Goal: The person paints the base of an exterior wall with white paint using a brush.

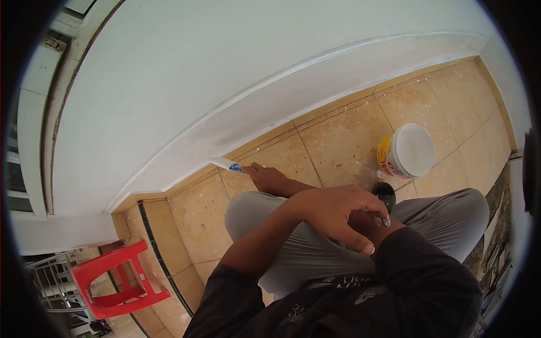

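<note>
I am squatting on a tiled floor (338,135) beside a white wall (225,73). My right hand (267,177) reaches forward past my knee and grips a small scraper (225,164) with a blue handle. Its white blade touches the foot of the wall, where wall and floor meet. My left hand (338,211) lies over my right forearm above my grey trousers, fingers loosely draped, holding nothing.
A white and yellow bucket (407,151) with a white lid stands on the tiles to the right. A small black object (384,193) lies just in front of it. A red plastic stool (118,279) stands at the lower left near a railing. The tiles are flecked with white spots.
</note>
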`<state>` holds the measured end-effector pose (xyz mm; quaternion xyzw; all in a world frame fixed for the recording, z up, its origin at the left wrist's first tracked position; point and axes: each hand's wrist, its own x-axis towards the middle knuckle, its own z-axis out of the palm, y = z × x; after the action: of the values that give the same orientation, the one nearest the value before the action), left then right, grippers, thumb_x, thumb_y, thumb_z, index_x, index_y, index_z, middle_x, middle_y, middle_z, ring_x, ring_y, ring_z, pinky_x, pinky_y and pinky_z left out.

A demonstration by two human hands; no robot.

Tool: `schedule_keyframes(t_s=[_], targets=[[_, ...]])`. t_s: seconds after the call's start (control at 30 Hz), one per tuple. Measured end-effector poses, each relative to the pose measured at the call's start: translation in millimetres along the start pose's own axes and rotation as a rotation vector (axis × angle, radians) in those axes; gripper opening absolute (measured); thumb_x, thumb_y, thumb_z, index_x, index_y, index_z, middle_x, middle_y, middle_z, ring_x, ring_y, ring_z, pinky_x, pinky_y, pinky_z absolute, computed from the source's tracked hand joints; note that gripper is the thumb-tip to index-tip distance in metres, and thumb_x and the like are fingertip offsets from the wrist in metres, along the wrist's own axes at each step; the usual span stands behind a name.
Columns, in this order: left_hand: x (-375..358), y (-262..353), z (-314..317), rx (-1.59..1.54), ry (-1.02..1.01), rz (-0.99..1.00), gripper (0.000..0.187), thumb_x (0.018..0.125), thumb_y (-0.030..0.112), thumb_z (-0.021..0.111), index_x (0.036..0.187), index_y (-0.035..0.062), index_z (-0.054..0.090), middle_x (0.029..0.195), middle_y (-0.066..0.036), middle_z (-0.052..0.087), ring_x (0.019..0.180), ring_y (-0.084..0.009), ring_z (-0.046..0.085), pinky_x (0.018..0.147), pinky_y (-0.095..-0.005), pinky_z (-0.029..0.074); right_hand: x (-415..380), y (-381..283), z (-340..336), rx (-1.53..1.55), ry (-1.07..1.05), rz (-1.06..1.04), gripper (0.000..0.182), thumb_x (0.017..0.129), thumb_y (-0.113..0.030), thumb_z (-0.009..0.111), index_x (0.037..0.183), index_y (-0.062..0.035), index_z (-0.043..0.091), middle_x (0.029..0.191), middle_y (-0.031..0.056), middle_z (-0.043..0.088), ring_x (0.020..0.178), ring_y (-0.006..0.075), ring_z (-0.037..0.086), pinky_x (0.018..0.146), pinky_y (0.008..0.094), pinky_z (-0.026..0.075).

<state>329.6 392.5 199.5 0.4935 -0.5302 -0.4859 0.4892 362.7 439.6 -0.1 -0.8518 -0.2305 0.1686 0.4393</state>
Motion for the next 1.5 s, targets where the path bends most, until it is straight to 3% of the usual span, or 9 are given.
schedule_keyframes(t_s=[0.2, 0.3, 0.53, 0.77, 1.0, 1.1, 1.2, 1.43, 1.5], targets=[[-2.4, 11.5, -1.4, -0.026, -0.022, -0.086, 0.066, 0.076, 0.044, 0.08, 0.121, 0.0005, 0.059, 0.117, -0.015, 0.062, 0.113, -0.028, 0.058, 0.097, -0.0395, 0.045, -81.0, 85.2, -107.6, -0.033, 0.244, -0.098, 0.034, 0.094, -0.01, 0.048, 0.127, -0.0043, 0.051, 0.102, 0.0215, 0.061, 0.094, 0.0357, 0.06, 0.083, 0.0459, 0.047], [2.4, 9.7, 5.5, 0.029, -0.015, -0.095, 0.067, 0.076, 0.048, 0.078, 0.121, 0.0013, 0.059, 0.116, -0.014, 0.062, 0.112, -0.0265, 0.058, 0.096, -0.0395, 0.045, -161.5, 88.7, -264.3, 0.113, 0.096, 0.277, 0.032, 0.095, -0.009, 0.047, 0.125, -0.0064, 0.059, 0.081, -0.0021, 0.054, 0.069, 0.0074, 0.046, 0.062, 0.0237, 0.042], [9.2, 10.0, 9.7, 0.303, 0.105, -0.277, 0.065, 0.079, 0.053, 0.072, 0.12, 0.0042, 0.061, 0.113, -0.015, 0.062, 0.111, -0.0286, 0.057, 0.094, -0.039, 0.046, -327.6, 54.4, -428.4, 0.249, 0.169, 0.747, 0.025, 0.091, -0.008, 0.053, 0.111, 0.0003, 0.065, 0.074, 0.0053, 0.066, 0.047, 0.0049, 0.043, 0.043, 0.0198, 0.033], [21.0, -43.6, 2.9, 0.82, 0.23, -0.767, 0.06, 0.079, 0.052, 0.07, 0.116, 0.0042, 0.062, 0.108, -0.016, 0.063, 0.11, -0.0315, 0.057, 0.091, -0.0402, 0.047, -380.7, 79.4, -408.9, 0.063, 0.111, 0.85, 0.019, 0.087, -0.009, 0.059, 0.099, 0.0032, 0.068, 0.069, 0.0065, 0.067, 0.047, 0.008, 0.051, 0.043, 0.023, 0.041], [36.0, -36.9, 3.2, 0.781, 0.368, -0.696, 0.057, 0.08, 0.05, 0.07, 0.115, 0.0049, 0.063, 0.111, -0.016, 0.063, 0.111, -0.0307, 0.057, 0.093, -0.0403, 0.047, -348.4, 119.5, -363.5, -0.301, 0.049, 0.74, 0.018, 0.083, -0.009, 0.058, 0.094, 0.0034, 0.065, 0.07, 0.0123, 0.065, 0.054, 0.0181, 0.063, 0.05, 0.0325, 0.05], [41.1, -40.5, -2.0, 0.798, 0.409, -0.712, 0.058, 0.08, 0.051, 0.07, 0.115, 0.0048, 0.063, 0.112, -0.016, 0.063, 0.111, -0.0305, 0.057, 0.093, -0.0401, 0.047, -345.1, 166.6, -339.8, -0.621, 0.036, 0.432, 0.017, 0.08, -0.003, 0.057, 0.093, 0.0042, 0.066, 0.086, 0.0235, 0.066, 0.08, 0.0382, 0.065, 0.075, 0.0429, 0.051], [47.4, -45.3, -4.6, 0.816, 0.348, -0.76, 0.059, 0.08, 0.051, 0.07, 0.116, 0.0047, 0.063, 0.113, -0.016, 0.063, 0.112, -0.0307, 0.057, 0.093, -0.0399, 0.047, -351.8, 174.9, -329.9, -0.639, 0.014, 0.438, 0.016, 0.079, -0.002, 0.059, 0.093, 0.0033, 0.066, 0.09, 0.024, 0.066, 0.09, 0.0413, 0.062, 0.08, 0.045, 0.049], [86.5, -125.8, -4.0, 0.582, 0.138, -0.692, 0.053, 0.085, 0.046, 0.068, 0.115, 0.0019, 0.064, 0.107, -0.018, 0.067, 0.099, -0.0309, 0.064, 0.084, -0.0384, 0.051, -354.8, 145.9, -362.5, -0.468, 0.088, 0.61, 0.021, 0.079, -0.005, 0.063, 0.097, 0.0025, 0.067, 0.097, 0.0223, 0.067, 0.095, 0.0386, 0.063, 0.083, 0.0422, 0.051], [116.5, -168.7, -2.5, 0.108, 0.271, -0.708, 0.049, 0.09, 0.04, 0.062, 0.119, 0.0007, 0.061, 0.101, -0.013, 0.067, 0.091, -0.0204, 0.065, 0.072, -0.0332, 0.052, -352.3, 137.6, -367.6, -0.34, 0.144, 0.643, 0.021, 0.08, -0.005, 0.063, 0.098, 0.0043, 0.066, 0.081, 0.0209, 0.067, 0.067, 0.0294, 0.068, 0.063, 0.0395, 0.053]])
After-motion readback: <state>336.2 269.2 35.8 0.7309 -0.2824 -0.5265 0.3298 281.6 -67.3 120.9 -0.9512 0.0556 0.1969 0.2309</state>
